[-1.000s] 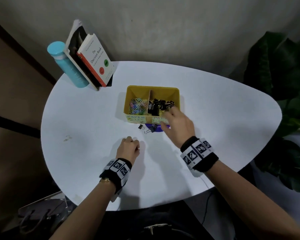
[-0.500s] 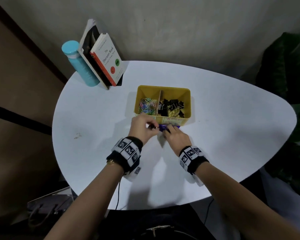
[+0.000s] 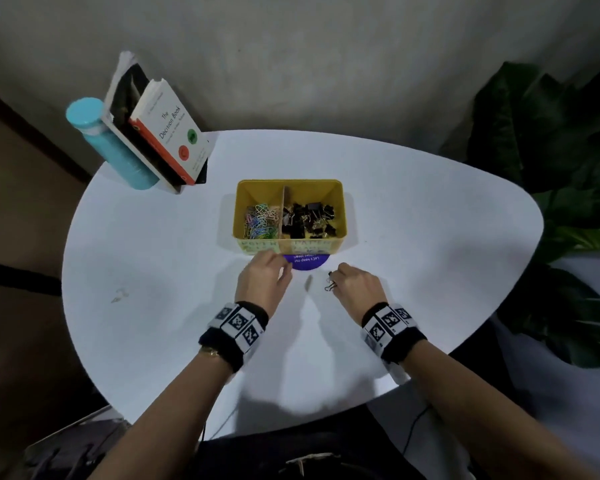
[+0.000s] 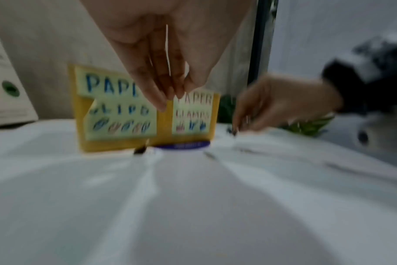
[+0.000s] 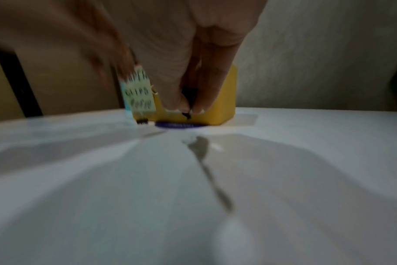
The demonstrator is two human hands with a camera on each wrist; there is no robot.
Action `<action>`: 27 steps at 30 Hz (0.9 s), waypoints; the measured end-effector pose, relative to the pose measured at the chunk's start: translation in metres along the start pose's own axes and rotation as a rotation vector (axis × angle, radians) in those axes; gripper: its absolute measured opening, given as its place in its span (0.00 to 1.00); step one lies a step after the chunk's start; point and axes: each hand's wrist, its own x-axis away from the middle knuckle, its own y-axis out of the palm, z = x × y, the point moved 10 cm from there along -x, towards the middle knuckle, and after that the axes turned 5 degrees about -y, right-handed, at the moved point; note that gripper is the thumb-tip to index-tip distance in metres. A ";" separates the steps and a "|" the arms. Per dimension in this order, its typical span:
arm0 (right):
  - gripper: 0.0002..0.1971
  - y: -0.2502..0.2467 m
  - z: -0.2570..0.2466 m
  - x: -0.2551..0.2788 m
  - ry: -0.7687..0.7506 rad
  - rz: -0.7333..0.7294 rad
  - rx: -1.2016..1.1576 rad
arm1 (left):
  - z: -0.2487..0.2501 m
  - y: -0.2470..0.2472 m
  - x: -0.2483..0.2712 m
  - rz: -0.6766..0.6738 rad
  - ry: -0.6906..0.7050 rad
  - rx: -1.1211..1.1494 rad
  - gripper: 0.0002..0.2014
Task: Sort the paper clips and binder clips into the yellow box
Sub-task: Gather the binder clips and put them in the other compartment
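The yellow box stands mid-table; coloured paper clips fill its left half and black binder clips its right. My right hand is in front of the box, a little to its right, and pinches a small black binder clip just above the table; the right wrist view shows the clip between thumb and finger. My left hand hovers at the box's front wall, fingertips drawn together and pointing down. Below them another binder clip lies on the table, hidden in the head view.
A purple round sticker pokes out under the box's front. A teal bottle and leaning books stand at the back left. A dark plant is beyond the table's right edge. A small scuff marks the left side.
A second ago my right hand was over the box and my left rested as a fist. Both then reached the clips in front; my right has now drawn back right with a binder clip.
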 end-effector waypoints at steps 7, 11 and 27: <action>0.06 -0.109 -0.011 -0.025 -0.069 0.474 -0.307 | -0.047 0.066 0.012 -0.280 -0.070 -0.245 0.28; 0.11 -0.096 0.000 -0.063 0.085 0.299 -0.337 | -0.045 0.074 0.008 -0.438 -0.122 -0.318 0.20; 0.09 -0.154 0.033 0.046 0.267 0.769 -0.648 | 0.055 -0.003 -0.071 -0.159 -0.099 -0.031 0.15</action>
